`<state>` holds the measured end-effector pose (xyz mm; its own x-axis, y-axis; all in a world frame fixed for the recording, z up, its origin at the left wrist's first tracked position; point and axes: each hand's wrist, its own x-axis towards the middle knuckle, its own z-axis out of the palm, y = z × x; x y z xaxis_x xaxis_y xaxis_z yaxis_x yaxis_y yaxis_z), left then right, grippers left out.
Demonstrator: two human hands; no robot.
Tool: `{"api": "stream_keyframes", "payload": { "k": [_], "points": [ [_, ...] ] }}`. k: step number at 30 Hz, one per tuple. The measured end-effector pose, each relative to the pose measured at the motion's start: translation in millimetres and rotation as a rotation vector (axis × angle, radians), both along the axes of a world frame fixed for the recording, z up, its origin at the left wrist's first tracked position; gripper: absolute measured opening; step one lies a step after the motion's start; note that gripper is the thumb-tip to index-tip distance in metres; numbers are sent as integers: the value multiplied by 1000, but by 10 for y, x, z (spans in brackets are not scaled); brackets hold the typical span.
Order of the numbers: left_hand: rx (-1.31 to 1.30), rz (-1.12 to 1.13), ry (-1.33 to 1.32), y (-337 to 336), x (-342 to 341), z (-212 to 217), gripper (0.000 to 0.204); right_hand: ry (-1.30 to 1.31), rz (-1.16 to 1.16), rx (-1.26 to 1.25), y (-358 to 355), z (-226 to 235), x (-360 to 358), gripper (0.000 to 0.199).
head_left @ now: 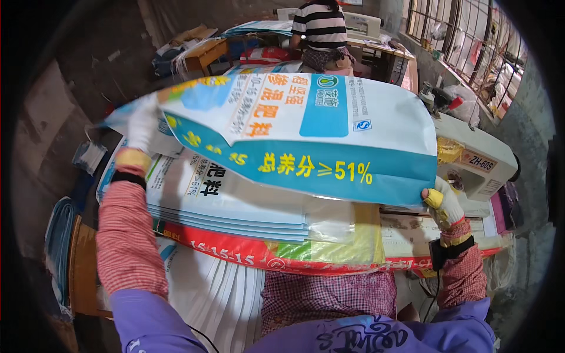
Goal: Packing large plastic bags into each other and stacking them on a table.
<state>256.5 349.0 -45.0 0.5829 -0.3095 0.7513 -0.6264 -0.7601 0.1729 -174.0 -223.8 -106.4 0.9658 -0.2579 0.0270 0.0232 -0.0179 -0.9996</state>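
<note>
Spread between my two hands is a large white and blue woven fertilizer sack (388,117) with printed panels, lifted above the work table. My left hand (144,126), in a white glove, is closed on the sack's left end. At the lower right corner, my right hand (442,203) pinches the edge; its glove is white with yellow fingertips. A stack of similar flat sacks (235,203) lies beneath the raised one, partly covered by it. Under that stack, a red and yellow sack (329,259) covers the table's near edge.
A pale sewing machine (479,159) stands just right of my right hand. Folded white sacks (218,288) hang or lie below the table's near edge. Blue folded sacks (59,247) are at far left. Ahead, a person in a striped shirt (321,26) sits at another machine table.
</note>
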Motion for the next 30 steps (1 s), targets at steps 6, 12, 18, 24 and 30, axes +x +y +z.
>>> {"api": "stream_keyframes", "payload": {
  "k": [6, 12, 18, 24, 30],
  "points": [
    [155, 70, -604, 227, -1037, 1200, 39, -73, -161, 167, 306, 289, 166, 41],
    [383, 642, 13, 1300, -1835, -350, 38, -96, -115, 229, 579, -31, 305, 26],
    [427, 515, 311, 2160, -2015, -1593, 18, 210, 235, 517, 1284, -319, 89, 16],
    [505, 729, 496, 2162, -1454, -906, 20, -273, 1236, -376, 2380, -302, -268, 35],
    [194, 55, 630, -90, -1379, -214, 30, -133, -197, -630, 1643, -50, 487, 42]
  ]
}}
